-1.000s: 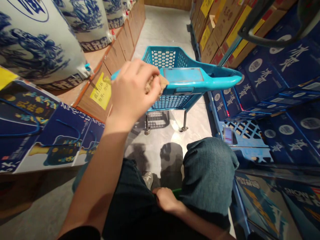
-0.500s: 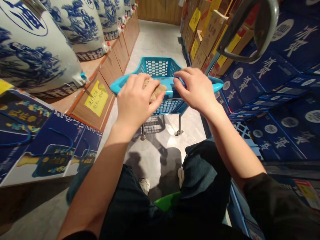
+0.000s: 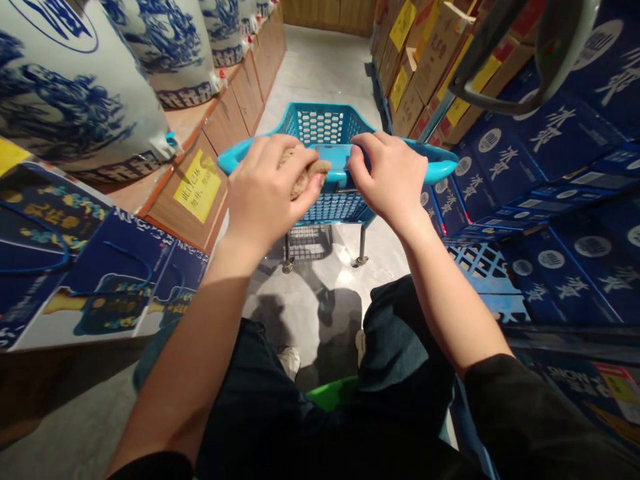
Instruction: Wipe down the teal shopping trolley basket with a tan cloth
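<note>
A blue plastic shopping cart (image 3: 320, 123) stands in the aisle just ahead of me. My left hand (image 3: 267, 190) is closed round a small brown cloth (image 3: 305, 177) and presses it against the cart's handle bar (image 3: 440, 160). Beside it, my right hand (image 3: 393, 177) rests on the same bar with its fingers curled over the edge. I am seated low; my knees in dark trousers show below, with a green seat (image 3: 333, 393) between them.
Large blue-and-white ceramic jars (image 3: 75, 87) line a wooden shelf on the left, with blue printed boxes (image 3: 105, 280) under them. Stacked blue cartons (image 3: 550, 200) and brown cardboard boxes (image 3: 425, 60) fill the right side. A grey tiled floor (image 3: 325, 60) runs ahead.
My right hand came up from my lap and settled on the cart's handle beside the left. The left hand stayed on the bar with the cloth. The view shifted slightly.
</note>
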Demonstrator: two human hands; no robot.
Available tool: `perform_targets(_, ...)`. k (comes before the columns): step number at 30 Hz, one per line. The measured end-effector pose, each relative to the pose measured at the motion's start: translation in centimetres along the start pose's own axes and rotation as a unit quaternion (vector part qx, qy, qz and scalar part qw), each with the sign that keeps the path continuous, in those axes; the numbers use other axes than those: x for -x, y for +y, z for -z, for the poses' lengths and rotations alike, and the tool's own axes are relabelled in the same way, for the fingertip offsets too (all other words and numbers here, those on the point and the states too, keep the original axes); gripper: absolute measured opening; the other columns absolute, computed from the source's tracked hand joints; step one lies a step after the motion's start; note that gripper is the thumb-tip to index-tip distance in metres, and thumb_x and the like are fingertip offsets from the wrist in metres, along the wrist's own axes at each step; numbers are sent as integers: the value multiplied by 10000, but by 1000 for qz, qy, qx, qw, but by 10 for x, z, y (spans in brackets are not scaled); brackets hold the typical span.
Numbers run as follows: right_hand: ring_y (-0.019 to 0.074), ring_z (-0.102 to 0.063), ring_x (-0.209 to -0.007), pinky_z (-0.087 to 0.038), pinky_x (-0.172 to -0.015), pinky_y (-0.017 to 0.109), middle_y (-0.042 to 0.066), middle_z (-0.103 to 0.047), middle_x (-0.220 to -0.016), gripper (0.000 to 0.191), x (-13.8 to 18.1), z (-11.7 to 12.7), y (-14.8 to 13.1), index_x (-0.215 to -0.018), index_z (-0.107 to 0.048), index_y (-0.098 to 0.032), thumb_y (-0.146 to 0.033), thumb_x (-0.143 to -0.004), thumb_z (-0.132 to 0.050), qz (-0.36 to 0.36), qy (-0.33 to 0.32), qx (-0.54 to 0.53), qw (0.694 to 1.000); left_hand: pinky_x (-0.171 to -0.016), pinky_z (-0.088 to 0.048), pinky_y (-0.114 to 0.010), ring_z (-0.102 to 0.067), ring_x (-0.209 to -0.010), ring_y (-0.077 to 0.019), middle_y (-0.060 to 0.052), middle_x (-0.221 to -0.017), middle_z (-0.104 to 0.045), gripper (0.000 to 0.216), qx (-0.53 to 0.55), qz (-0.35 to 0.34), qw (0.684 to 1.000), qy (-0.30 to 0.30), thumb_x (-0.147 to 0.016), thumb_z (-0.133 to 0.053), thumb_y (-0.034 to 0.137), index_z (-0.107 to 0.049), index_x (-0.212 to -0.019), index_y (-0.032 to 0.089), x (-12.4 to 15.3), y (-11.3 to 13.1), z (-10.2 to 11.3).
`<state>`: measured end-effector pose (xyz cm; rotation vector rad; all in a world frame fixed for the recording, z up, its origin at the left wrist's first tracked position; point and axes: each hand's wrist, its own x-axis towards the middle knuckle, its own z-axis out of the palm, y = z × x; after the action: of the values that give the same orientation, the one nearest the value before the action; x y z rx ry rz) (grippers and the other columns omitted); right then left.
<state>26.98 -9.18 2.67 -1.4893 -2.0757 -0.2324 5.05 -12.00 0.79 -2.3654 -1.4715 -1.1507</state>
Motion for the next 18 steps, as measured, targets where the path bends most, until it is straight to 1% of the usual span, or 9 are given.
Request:
perform_targets(2,347,-684,-1208,-575,-962,436,153,-777,-1197,458,1,1,0,-1202,-727,-217,-487,-1147,-362,2,-2,-9,1000,-1087,-460,-525,-600,-1257,-319,-20,-1301,-721,241,-6,31,999,26,-1057,-553,464,-707,-1201,345,-2,-27,1)
perform_targets(4,355,-680,-1244,-560,-991,446,158,-775,-1260,426,2,3,0,-1230,-724,-221,-460,-1142,-383,5,-8,-18,1000,-1097,-430,-521,-566,-1231,-305,-2,-1230,-711,235,-25,61,993,96,-1036,-587,502,-689,-1135,314,-2,-54,2)
perform_targets(5,357,-678,-1258,-552,-1005,450,157,-772,-1286,410,2,4,0,-1248,-720,-221,-448,-1139,-396,6,-12,-21,1000,-1128,-405,-523,-536,-1271,-309,6,-1247,-704,245,-23,73,991,108,-1039,-592,504,-675,-1153,305,-1,-61,2)
perform_targets(7,356,-676,-1273,-537,-1026,452,154,-769,-1308,390,2,5,-1,-1271,-712,-215,-434,-1137,-420,4,-16,-23,1000,-1146,-376,-538,-531,-1280,-324,-18,-1278,-691,256,-21,72,992,105,-1058,-555,485,-676,-1171,289,2,-58,1)
perform_targets(11,346,-677,-1269,-526,-1033,443,140,-779,-1274,382,2,9,-3,-1268,-719,-210,-430,-1142,-434,-15,-22,-14,1000,-1131,-404,-567,-550,-1322,-373,-76,-1357,-676,311,-23,10,999,20,-1066,-523,487,-704,-1256,319,9,-6,-2)
perform_targets(13,339,-690,-1250,-533,-1015,438,128,-780,-1282,368,2,12,-4,-1276,-736,-219,-390,-1137,-442,-27,-23,-2,999,-1128,-418,-563,-543,-1343,-384,-75,-1365,-677,323,-26,-4,1000,-3,-1057,-545,513,-701,-1286,347,10,6,-2)
perform_targets(14,336,-697,-1244,-536,-1006,435,123,-778,-1291,367,2,13,-5,-1286,-745,-222,-369,-1132,-446,-29,-22,4,999,-1121,-423,-554,-549,-1328,-379,-69,-1357,-678,328,-31,-3,1000,1,-1054,-555,524,-698,-1293,350,10,4,-2)
perform_targets(16,331,-704,-1244,-541,-1000,432,118,-773,-1312,379,2,15,-6,-1308,-753,-225,-355,-1127,-446,-26,-20,9,999,-1104,-427,-526,-567,-1279,-352,-56,-1329,-675,331,-48,17,998,34,-1053,-566,522,-686,-1298,334,8,-16,0)
perform_targets(18,333,-700,-1257,-542,-1009,434,121,-769,-1328,392,2,15,-6,-1328,-747,-227,-371,-1130,-440,-18,-21,6,1000,-1080,-433,-488,-578,-1238,-319,-50,-1258,-674,279,-74,46,991,101,-1049,-573,472,-684,-1236,298,6,-45,1)
